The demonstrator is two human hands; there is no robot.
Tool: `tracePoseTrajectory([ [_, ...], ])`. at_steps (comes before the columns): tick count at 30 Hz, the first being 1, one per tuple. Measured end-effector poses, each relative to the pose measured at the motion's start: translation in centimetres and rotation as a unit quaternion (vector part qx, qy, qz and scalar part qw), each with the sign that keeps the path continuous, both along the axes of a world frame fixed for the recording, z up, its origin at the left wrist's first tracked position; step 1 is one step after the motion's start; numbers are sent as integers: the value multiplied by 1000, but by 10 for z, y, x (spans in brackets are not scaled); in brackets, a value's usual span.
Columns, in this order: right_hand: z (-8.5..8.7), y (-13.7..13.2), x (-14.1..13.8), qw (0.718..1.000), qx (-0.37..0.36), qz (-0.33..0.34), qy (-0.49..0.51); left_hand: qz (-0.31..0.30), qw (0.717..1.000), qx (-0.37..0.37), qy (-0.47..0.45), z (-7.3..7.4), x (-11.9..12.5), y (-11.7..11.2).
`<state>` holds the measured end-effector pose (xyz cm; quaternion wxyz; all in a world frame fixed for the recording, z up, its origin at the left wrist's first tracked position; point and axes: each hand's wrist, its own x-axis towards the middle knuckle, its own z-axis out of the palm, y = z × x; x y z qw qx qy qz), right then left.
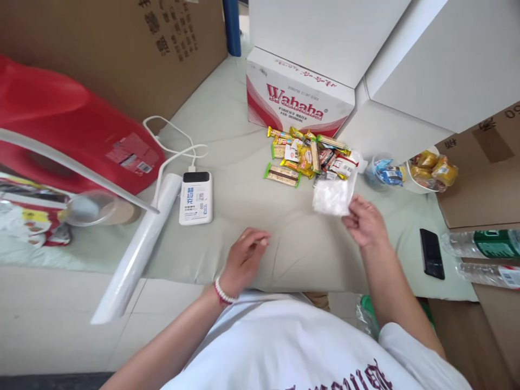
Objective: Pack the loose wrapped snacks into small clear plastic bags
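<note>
My right hand [365, 219] pinches a flat, whitish packet [331, 197] by its right corner, just in front of the snack pile. What is inside the packet cannot be made out. My left hand [246, 254], with a beaded bracelet at the wrist, hovers over the near part of the table with fingers loosely curled together and nothing visible in them. Ahead of both hands lies a heap of small wrapped snacks [304, 154] in yellow, red and green wrappers. One bar with green ends [282, 175] lies at its left edge.
A Wahaha carton [298, 97] stands behind the heap. To the right are a clear cup with blue packets [388, 172], a white tub with orange-yellow packets [418, 184], a phone [431, 253] and bottles [487, 244]. Leftward: a power bank [196, 199], white roll [138, 249] and red jug [77, 124].
</note>
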<state>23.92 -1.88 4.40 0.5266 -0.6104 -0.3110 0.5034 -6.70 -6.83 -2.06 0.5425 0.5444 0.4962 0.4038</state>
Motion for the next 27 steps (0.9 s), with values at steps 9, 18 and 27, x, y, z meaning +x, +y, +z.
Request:
tracePoseTrajectory([
  [9,-57,-60,-70,999,-34,20,-4,37,966,-168,-194,-6,38,29],
  [18,-31,-32,-38,891,126,38,-434,131,948,-204,-207,-9,35,26],
  [27,-59,-43,-108,925,168,217,-262,30,931,-242,-273,5,30,17],
])
